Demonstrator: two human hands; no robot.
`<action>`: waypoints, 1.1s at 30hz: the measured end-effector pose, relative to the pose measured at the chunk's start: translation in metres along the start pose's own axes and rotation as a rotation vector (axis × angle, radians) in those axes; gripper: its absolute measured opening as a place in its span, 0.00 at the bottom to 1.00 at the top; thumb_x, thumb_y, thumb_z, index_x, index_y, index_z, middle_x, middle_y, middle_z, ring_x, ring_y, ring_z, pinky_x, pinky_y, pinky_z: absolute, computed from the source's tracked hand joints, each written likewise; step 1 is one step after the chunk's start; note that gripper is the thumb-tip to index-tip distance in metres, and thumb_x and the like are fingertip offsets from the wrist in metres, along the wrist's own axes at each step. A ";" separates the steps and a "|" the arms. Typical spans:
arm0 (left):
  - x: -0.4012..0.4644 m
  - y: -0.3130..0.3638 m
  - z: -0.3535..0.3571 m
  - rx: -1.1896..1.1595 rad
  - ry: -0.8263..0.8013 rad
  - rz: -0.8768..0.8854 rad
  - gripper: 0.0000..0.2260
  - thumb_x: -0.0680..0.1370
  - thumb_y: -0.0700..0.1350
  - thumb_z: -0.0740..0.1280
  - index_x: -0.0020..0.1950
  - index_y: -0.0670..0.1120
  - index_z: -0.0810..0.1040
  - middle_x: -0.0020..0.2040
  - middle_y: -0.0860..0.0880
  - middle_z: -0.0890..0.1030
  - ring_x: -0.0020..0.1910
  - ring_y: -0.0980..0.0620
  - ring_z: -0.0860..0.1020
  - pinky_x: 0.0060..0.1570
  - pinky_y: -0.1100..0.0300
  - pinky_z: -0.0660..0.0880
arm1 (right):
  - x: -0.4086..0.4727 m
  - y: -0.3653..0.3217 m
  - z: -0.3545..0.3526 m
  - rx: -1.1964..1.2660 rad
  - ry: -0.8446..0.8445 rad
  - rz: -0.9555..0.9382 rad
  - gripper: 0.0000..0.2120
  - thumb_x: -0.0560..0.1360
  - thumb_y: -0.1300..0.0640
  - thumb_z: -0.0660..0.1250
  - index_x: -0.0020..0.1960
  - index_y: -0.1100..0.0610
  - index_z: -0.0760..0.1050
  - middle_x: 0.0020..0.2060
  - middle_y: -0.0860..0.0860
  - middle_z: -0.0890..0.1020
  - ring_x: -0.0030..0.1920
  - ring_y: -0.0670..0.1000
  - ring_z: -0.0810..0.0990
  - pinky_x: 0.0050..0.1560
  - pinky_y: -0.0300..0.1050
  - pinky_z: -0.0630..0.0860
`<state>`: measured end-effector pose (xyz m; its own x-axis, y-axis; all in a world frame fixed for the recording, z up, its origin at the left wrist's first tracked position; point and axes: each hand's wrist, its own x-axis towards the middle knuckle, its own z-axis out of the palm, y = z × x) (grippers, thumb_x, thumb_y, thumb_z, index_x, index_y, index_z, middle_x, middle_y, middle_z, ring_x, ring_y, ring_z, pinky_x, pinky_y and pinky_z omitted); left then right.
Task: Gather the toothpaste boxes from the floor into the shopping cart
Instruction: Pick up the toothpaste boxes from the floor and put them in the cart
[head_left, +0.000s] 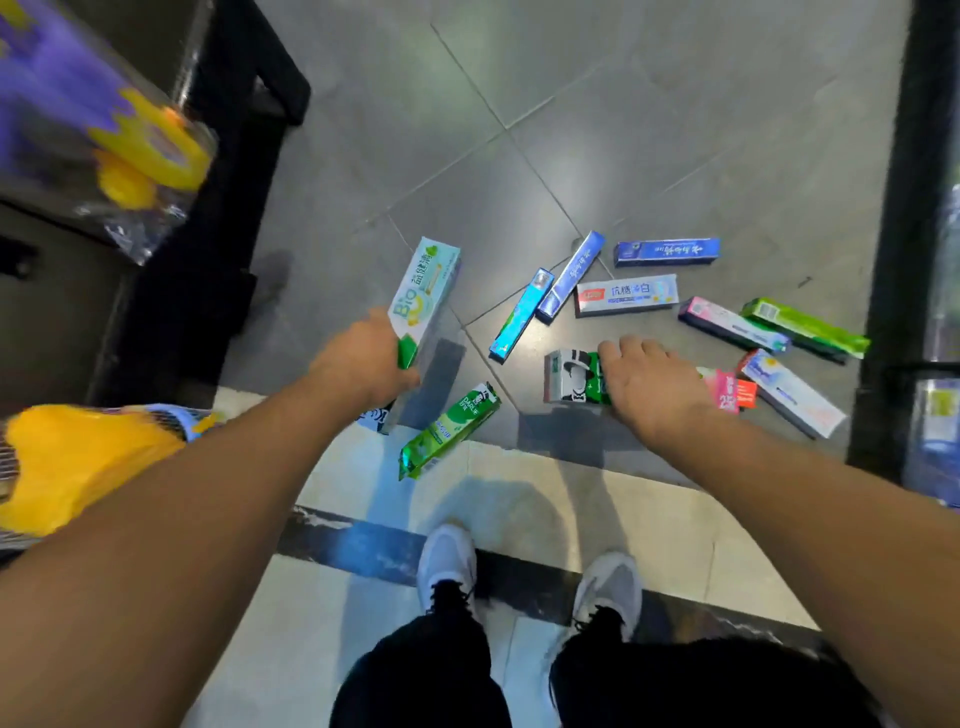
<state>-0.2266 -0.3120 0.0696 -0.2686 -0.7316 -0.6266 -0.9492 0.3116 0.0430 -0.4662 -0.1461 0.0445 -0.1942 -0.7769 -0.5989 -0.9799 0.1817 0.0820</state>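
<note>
My left hand (366, 358) grips the lower end of a white and green Bio toothpaste box (426, 291), held up off the floor. My right hand (649, 382) lies over a green and white box with a top-hat figure (569, 376) on the floor; whether it grips the box I cannot tell. A green Darlie box (449, 431) lies between my hands. Several more boxes are scattered on the grey tiles: blue ones (667, 252), a silver one (626, 295), a pink one (727, 322), a bright green one (805, 327). The shopping cart (171, 415) shows at the left edge with a yellow package inside.
A dark shelf unit (171, 291) stands at the left with a purple and yellow pack (98, 119) on it. Another dark shelf frame (898, 249) runs down the right side. My two white shoes (447, 564) stand on a pale and black floor strip.
</note>
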 end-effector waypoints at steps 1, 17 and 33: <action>-0.027 0.003 -0.028 0.009 0.001 0.007 0.26 0.72 0.53 0.73 0.60 0.41 0.65 0.55 0.40 0.78 0.51 0.39 0.77 0.40 0.55 0.68 | -0.026 0.004 -0.029 0.028 -0.013 0.019 0.21 0.74 0.56 0.68 0.64 0.57 0.64 0.59 0.56 0.73 0.60 0.58 0.74 0.55 0.52 0.73; -0.342 0.139 -0.335 0.379 0.067 0.649 0.22 0.73 0.55 0.68 0.60 0.46 0.66 0.57 0.45 0.78 0.56 0.42 0.78 0.42 0.55 0.68 | -0.432 0.047 -0.295 0.541 0.046 0.656 0.31 0.71 0.45 0.73 0.67 0.56 0.65 0.64 0.54 0.75 0.64 0.55 0.75 0.59 0.50 0.74; -0.654 0.269 -0.173 0.917 -0.090 1.649 0.16 0.69 0.54 0.67 0.48 0.57 0.60 0.40 0.52 0.73 0.41 0.46 0.76 0.36 0.57 0.69 | -0.818 -0.115 -0.140 1.134 0.038 1.648 0.37 0.68 0.38 0.73 0.67 0.56 0.64 0.64 0.53 0.74 0.65 0.55 0.75 0.60 0.51 0.73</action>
<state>-0.3342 0.1456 0.6258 -0.6588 0.6165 -0.4313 0.5918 0.7785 0.2088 -0.2006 0.3842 0.6360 -0.7268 0.4977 -0.4734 0.5750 0.8178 -0.0229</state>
